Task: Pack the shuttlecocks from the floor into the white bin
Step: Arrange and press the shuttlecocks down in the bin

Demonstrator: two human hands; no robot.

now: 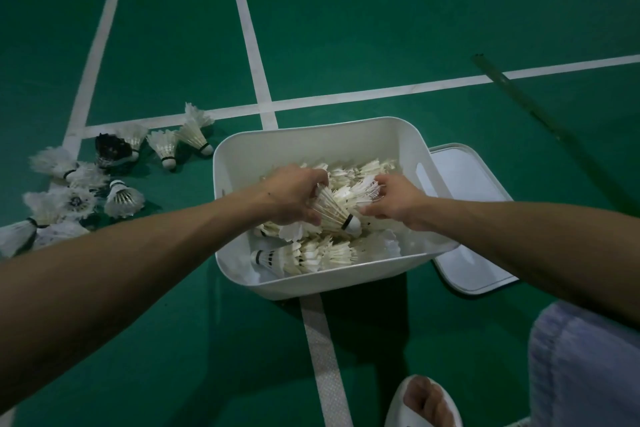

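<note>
The white bin stands on the green court floor and holds several white feather shuttlecocks. Both my hands are over its middle. My left hand grips the feather skirt of a white shuttlecock whose cork tip points down and toward me. My right hand is beside it, fingers curled round the feathers of another shuttlecock in the pile. Several more loose shuttlecocks lie on the floor left of the bin, one of them dark-feathered.
The bin's white lid lies flat on the floor against the bin's right side. White court lines cross the floor. My knee in pale cloth and a sandalled foot are at the lower right.
</note>
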